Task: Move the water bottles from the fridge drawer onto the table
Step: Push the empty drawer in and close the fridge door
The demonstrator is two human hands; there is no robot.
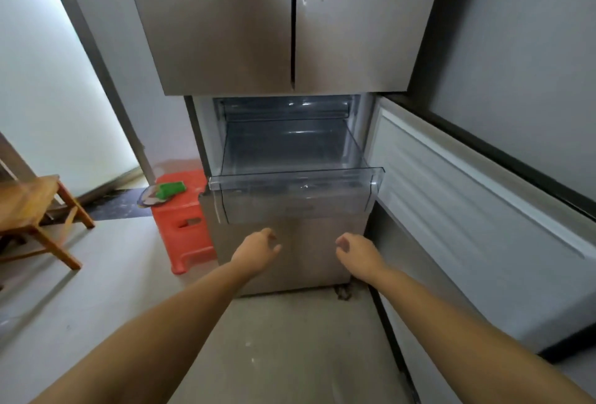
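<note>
A clear plastic fridge drawer (295, 179) is pulled out of the steel fridge (225, 32), and I see no bottles in it. My left hand (258, 247) hovers just below the drawer's front, fingers loosely curled, holding nothing. My right hand (356, 250) hangs beside it at the same height, also loosely curled and holding nothing. Both hands are apart from the drawer. No water bottles are in view.
The lower fridge door (467, 203) stands swung open on the right. A red plastic stool (183, 223) with a green thing (171, 189) on it stands left of the fridge. A wooden table corner (29, 203) is at the far left. Grey floor lies below my arms.
</note>
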